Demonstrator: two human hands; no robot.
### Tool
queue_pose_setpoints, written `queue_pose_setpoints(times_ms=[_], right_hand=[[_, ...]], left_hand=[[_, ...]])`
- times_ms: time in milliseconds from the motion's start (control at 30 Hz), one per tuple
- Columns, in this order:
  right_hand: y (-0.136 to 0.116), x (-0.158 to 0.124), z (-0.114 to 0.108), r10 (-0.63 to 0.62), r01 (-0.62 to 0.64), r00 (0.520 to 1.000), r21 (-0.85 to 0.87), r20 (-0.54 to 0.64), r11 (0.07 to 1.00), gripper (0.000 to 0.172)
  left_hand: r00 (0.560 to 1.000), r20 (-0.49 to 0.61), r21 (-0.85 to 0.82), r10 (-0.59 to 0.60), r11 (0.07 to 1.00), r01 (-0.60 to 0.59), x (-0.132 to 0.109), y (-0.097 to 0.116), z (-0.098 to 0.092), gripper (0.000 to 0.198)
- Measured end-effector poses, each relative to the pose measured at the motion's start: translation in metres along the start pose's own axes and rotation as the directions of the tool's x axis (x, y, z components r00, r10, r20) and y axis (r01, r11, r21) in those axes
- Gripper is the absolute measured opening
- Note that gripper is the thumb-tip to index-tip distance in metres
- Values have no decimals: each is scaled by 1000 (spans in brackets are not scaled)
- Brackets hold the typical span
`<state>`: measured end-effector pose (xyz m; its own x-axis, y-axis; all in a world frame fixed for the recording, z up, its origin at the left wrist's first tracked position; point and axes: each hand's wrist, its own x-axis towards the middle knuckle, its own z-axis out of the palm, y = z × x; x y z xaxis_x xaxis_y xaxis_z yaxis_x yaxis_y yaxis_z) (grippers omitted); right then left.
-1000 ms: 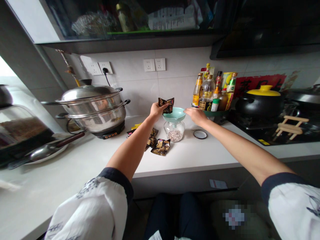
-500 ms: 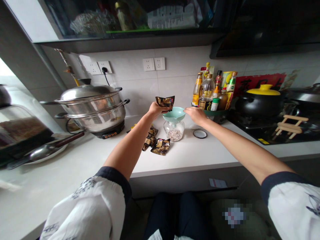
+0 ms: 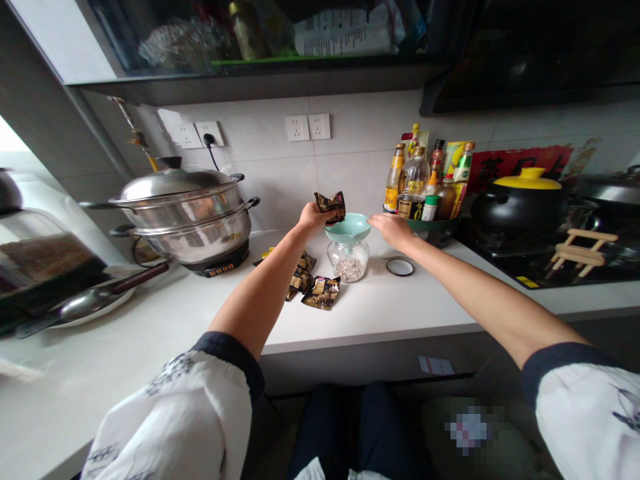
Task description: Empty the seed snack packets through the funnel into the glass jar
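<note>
My left hand [image 3: 315, 219] is closed around a dark brown and gold food packet [image 3: 332, 207], tilted above the left rim of a mint-green funnel [image 3: 349, 229]. My right hand [image 3: 390, 229] pinches the funnel's right edge between its fingertips. The funnel sits in the mouth of a clear glass jar [image 3: 349, 251], and pale, speckled small pieces [image 3: 349, 270] lie in the jar's bottom. Left of the jar, several similar packets [image 3: 321, 292] rest on the white counter. To the jar's right lies a round lid [image 3: 399, 267] with a dark rim.
A steel steamer pot [image 3: 185, 213] stands on the left, near a ladle [image 3: 83, 307] on a plate. Bottles of seasoning [image 3: 415, 180] fill a dark tray behind my right hand. Farther right are a black pot with a yellow lid [image 3: 525, 200] and a small wooden stool-shaped stand [image 3: 583, 253].
The packet in my left hand has tipped further, its right end now lower toward the funnel. My right hand stays at the funnel's edge.
</note>
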<state>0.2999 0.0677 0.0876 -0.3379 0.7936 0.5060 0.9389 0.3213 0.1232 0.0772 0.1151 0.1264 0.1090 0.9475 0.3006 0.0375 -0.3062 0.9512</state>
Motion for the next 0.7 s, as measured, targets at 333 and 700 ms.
queue_pose_setpoints(times_ms=[333, 700], right_hand=[[0, 0, 0, -26, 26, 1000, -13, -16, 1000, 39], [0, 0, 0, -1, 1, 1000, 26, 0, 1000, 36]], left_hand=[[997, 34, 67, 65, 995, -67, 9, -8, -3, 41], [983, -75, 336, 170, 932, -135, 3, -1, -5, 29]])
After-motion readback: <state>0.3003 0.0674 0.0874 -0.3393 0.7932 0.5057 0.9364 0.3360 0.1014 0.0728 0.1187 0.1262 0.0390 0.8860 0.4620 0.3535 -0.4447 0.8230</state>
